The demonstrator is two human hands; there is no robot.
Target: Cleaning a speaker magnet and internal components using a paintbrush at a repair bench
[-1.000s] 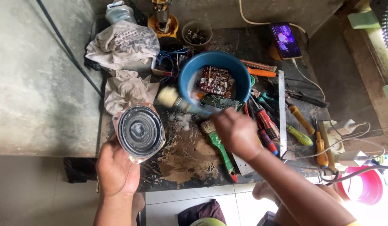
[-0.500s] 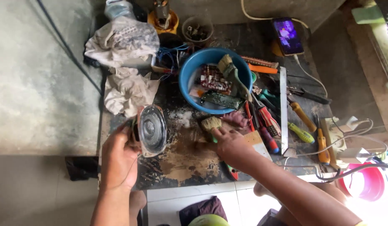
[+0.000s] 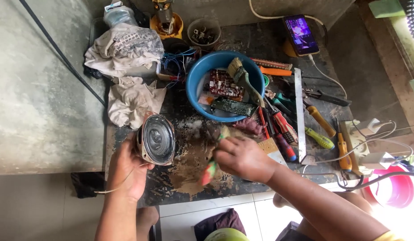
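Speaker (image 3: pixel 157 139): round, metal-rimmed, grey cone tilted toward the right. It sits at the left front part of the table (image 3: pixel 189 178), gripped from below and behind by the left hand (image 3: pixel 126 167), fingers curled round its rim. A thin wire trails from it past the wrist.

Right hand (image 3: pixel 240 156): closed around a brush with a green and red handle (image 3: pixel 210 169), at 3 o'clock from the speaker and near it. The brush is blurred; whether its head touches the table cannot be told. Brown dust lies on the table under it.

At 1 o'clock from the speaker: blue bowl (image 3: pixel 202 76) holding circuit boards (image 3: pixel 225 85) and a paintbrush (image 3: pixel 242 76) propped on its rim. At 12 o'clock: crumpled cloths (image 3: pixel 131 100). At 3 o'clock, beyond the right hand: screwdrivers (image 3: pixel 283 129) lying side by side. Far at 1 o'clock: a lit phone (image 3: pixel 300 33).
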